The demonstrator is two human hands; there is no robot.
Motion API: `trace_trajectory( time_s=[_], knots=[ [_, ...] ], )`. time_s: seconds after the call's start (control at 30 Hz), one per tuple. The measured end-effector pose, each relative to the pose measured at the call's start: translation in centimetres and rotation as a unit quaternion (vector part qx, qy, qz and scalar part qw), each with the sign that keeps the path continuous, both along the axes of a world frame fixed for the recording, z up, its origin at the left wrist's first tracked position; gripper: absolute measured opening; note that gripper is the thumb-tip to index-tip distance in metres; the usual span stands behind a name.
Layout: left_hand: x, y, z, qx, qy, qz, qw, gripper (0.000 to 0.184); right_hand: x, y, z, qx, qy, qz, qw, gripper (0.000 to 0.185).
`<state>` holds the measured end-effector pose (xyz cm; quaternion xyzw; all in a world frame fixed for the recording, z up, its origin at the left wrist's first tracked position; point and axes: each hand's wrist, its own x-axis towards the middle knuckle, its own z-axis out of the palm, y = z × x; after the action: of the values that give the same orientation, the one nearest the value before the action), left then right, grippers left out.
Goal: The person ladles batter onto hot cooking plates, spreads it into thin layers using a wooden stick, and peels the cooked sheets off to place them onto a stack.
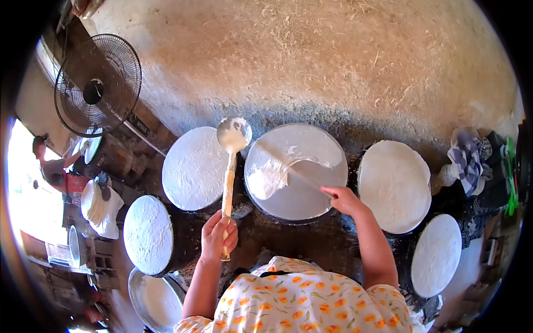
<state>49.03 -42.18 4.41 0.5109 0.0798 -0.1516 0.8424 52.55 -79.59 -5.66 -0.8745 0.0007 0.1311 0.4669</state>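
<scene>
Metal ladle (234, 135), likely top-heavy, is gripped low on its handle by the left hand (218, 236). Ahead, between both hands, soft, probably slippery batter (266, 181) coats part of the round pan (300, 201); the right hand (346, 201) grips a thin stick (302, 176) at its near end

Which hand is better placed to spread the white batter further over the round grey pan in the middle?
Probably the right hand: it holds a thin brown stick over the pan. The left hand grips a long-handled metal ladle.
</scene>
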Motion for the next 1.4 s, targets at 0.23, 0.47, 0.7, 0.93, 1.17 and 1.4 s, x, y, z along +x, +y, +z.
trace_trajectory(
  time_s=[0.23,0.47,0.7,0.93,1.17,1.4],
  knots=[
    [-2.3,0.9,0.6,0.043,0.011,0.006,0.999,0.011,-7.0,-6.7,3.2,-0.021,0.161,0.043,0.986,0.055],
    [-2.3,0.9,0.6,-0.112,0.061,-0.054,0.99,0.022,-6.3,-0.7,-1.9,0.041,-0.012,-0.071,0.997,0.053],
    [-1.4,5.8,1.0,-0.254,-0.017,-0.079,0.964,0.041,-18.6,-0.4,-1.9,0.044,0.104,-0.094,0.989,0.047],
    [-1.5,9.1,0.5,-0.088,0.006,-0.139,0.986,0.027,-16.7,17.9,-4.8,-0.152,-0.214,-0.157,0.952,0.049],
    [-2.4,13.9,-1.9,-0.059,-0.014,-0.151,0.987,0.032,-23.6,18.1,-3.1,-0.476,-0.068,-0.196,0.854,0.052],
    [-3.2,15.2,-2.0,-0.052,-0.011,-0.172,0.984,0.031,-19.1,25.5,-4.6,-0.354,-0.091,-0.16,0.917,0.061]
  ],
)
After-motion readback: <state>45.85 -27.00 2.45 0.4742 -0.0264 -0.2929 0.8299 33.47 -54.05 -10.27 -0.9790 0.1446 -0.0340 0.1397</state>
